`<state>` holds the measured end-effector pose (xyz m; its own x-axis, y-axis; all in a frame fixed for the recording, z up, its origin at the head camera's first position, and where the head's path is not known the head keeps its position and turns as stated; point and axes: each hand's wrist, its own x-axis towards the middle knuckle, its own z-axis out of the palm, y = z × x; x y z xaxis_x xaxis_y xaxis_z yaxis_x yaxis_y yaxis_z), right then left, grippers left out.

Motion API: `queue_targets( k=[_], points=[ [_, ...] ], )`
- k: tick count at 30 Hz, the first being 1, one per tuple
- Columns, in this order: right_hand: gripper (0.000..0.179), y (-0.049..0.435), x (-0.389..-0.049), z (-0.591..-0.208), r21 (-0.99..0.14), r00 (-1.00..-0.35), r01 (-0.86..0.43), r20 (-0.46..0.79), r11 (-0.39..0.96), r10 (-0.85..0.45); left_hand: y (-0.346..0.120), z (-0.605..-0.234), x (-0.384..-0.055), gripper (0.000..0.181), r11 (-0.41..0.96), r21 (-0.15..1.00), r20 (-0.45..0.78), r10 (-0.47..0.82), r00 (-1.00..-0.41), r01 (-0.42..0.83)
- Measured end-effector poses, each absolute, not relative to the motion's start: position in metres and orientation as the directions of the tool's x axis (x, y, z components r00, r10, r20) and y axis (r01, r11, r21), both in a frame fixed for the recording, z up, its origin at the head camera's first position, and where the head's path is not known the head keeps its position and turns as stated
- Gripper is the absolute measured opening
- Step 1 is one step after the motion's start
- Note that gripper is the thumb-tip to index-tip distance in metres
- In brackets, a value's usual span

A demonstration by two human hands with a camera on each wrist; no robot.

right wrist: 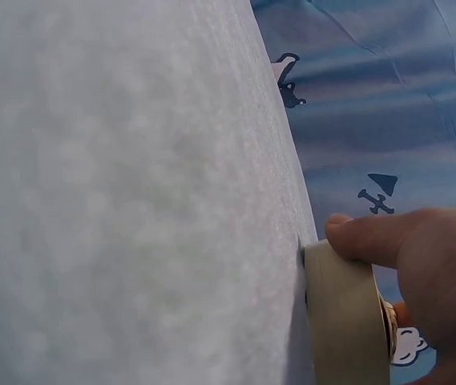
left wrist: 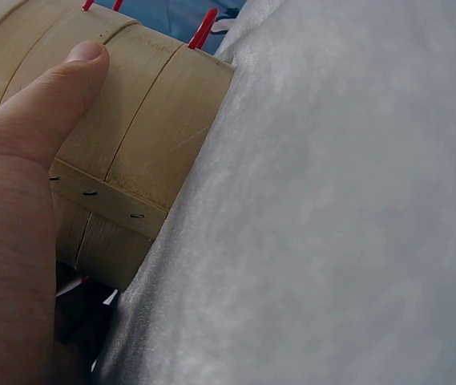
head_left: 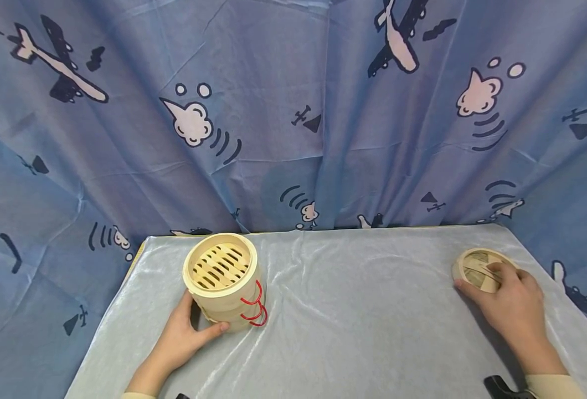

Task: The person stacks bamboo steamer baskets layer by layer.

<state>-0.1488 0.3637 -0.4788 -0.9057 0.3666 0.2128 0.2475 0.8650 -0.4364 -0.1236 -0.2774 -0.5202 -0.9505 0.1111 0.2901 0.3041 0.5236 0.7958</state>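
A round bamboo steamer (head_left: 231, 302), made of stacked tiers with a slatted top and red loops on its right side, stands at the left of the table. My left hand (head_left: 181, 335) holds its lower left side, the thumb (left wrist: 75, 88) lying across the front wall and the other fingers behind it, mostly hidden. Far to the right, a woven bamboo lid (head_left: 479, 271) lies flat on the cloth. My right hand (head_left: 515, 305) grips this lid from above, with its thumb at the near left rim and fingertips over the woven top. In the right wrist view the lid's side wall (right wrist: 344, 313) meets the cloth.
A grey velvety cloth (head_left: 363, 310) covers the table, with a few wrinkles near the steamer. Behind the table's back edge hangs a blue curtain (head_left: 273, 127) printed with planes and clouds. A wide stretch of cloth lies between the two hands.
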Motion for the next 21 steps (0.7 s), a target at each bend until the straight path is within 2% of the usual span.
queue_targets(
  k=[4, 21],
  points=[
    [0.084, 0.361, -0.149, -0.479, -0.432, -0.911, 0.186, 0.261, 0.883, 0.32, -0.279, -0.521, -0.123, 0.11, 0.528, 0.793, 0.287, 0.114, -0.951, 0.303],
    [0.077, 0.348, -0.151, -0.469, -0.422, -0.923, 0.06, 0.321, 0.905, 0.211, -0.281, -0.518, -0.125, 0.112, 0.54, 0.798, 0.25, 0.109, -0.962, 0.268]
  ],
)
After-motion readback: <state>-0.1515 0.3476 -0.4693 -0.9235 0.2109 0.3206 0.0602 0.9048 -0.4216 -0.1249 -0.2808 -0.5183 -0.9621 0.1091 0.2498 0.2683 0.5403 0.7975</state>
